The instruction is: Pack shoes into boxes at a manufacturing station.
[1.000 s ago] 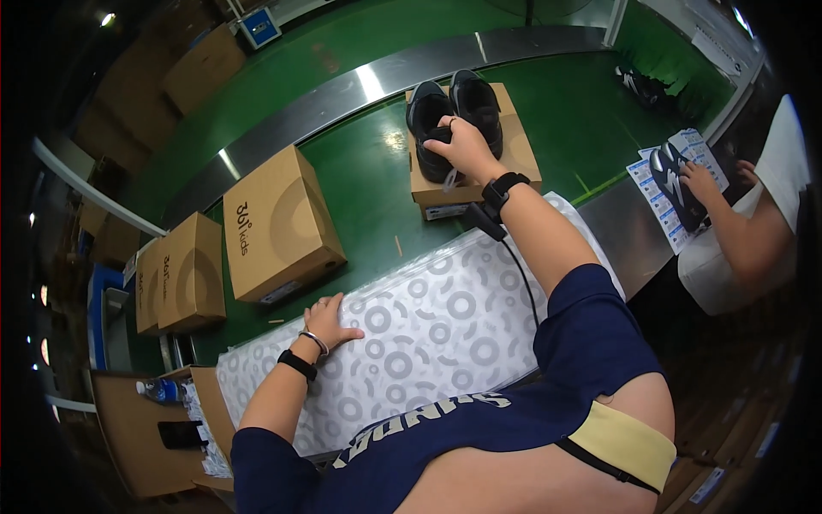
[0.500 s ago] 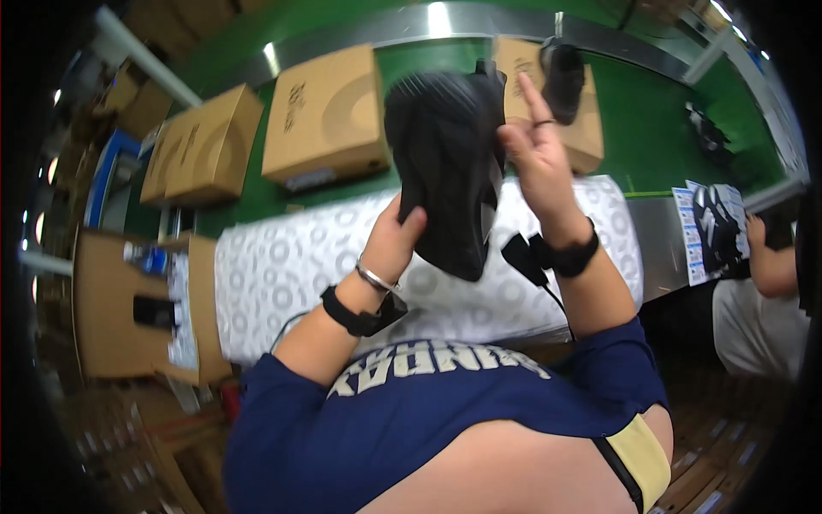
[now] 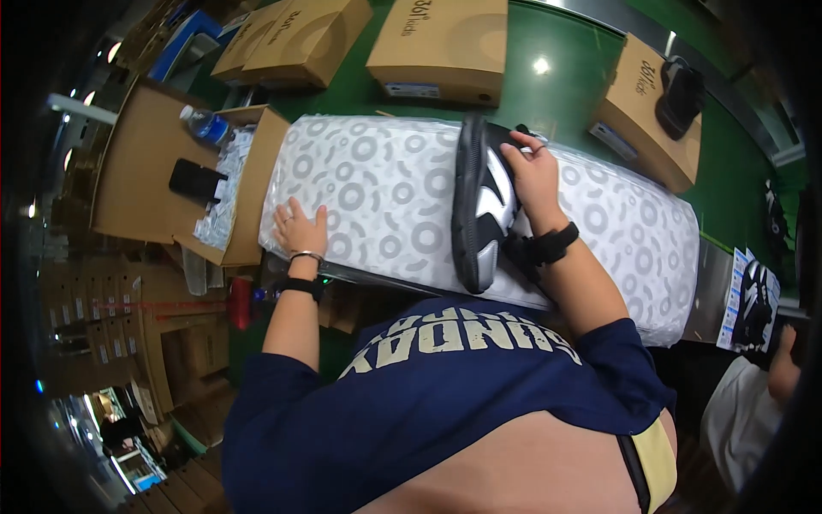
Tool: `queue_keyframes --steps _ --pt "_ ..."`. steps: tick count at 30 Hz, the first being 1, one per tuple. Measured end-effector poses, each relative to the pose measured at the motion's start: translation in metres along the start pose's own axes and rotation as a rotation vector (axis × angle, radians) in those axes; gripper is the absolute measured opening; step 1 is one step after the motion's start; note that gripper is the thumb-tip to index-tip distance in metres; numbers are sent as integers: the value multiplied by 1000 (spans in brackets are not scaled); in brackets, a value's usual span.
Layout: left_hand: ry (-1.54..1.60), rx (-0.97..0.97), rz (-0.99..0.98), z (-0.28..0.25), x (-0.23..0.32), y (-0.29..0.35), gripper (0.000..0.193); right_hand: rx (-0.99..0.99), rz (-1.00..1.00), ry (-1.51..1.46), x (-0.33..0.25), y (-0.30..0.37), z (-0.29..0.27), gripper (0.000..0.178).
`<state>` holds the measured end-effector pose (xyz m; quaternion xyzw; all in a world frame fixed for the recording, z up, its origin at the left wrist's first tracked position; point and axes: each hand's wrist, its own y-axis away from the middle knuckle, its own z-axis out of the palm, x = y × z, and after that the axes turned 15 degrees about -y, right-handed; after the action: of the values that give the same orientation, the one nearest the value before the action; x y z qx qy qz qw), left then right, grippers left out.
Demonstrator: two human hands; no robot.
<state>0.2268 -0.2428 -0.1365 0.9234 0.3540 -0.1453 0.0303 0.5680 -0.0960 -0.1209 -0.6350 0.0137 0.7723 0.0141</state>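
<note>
A black sneaker with silver-white side panels (image 3: 492, 197) is tipped on its side, its dark sole facing left. My right hand (image 3: 538, 178) grips it by the upper, with fingers and thumb closed round the edge. Beneath lies a long stack of white wrapping paper printed with grey rings (image 3: 385, 184). My left hand (image 3: 300, 230) rests on the left end of this paper, fingers spread, holding nothing. It is nearest to an opened cardboard box (image 3: 257, 184). Whether the sneaker touches the paper I cannot tell.
The box holds small white packets, a dark phone-like slab (image 3: 195, 180) and a water bottle (image 3: 205, 126). Closed shoe boxes (image 3: 441, 43) stand on the green conveyor (image 3: 548, 94). Another black shoe (image 3: 681, 98) lies on a right-hand box (image 3: 642, 111). A co-worker's hand (image 3: 783, 364) is at far right.
My left hand has let go of the sneaker and moved left onto the paper. The sneaker, now in my right hand, has turned to show its silver side. The view has swung left.
</note>
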Motion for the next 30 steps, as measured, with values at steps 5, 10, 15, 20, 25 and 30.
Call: queue_keyframes --steps 5,10,15,20,25,30 --pt "8 62 24 4 -5 -4 66 48 1 -228 -12 12 14 27" --pt "298 188 267 -27 0 -11 54 87 -241 564 -38 17 -1 48" --pt "502 230 1036 -178 88 22 45 -334 138 -179 -137 25 49 94" --pt "509 277 1608 -253 127 84 40 -400 211 -261 -137 10 -28 45" --pt "2 179 1597 -243 205 57 37 45 495 -530 -74 55 -137 38" --pt "-597 -155 1660 -194 300 95 83 367 372 -292 -56 24 -132 59"
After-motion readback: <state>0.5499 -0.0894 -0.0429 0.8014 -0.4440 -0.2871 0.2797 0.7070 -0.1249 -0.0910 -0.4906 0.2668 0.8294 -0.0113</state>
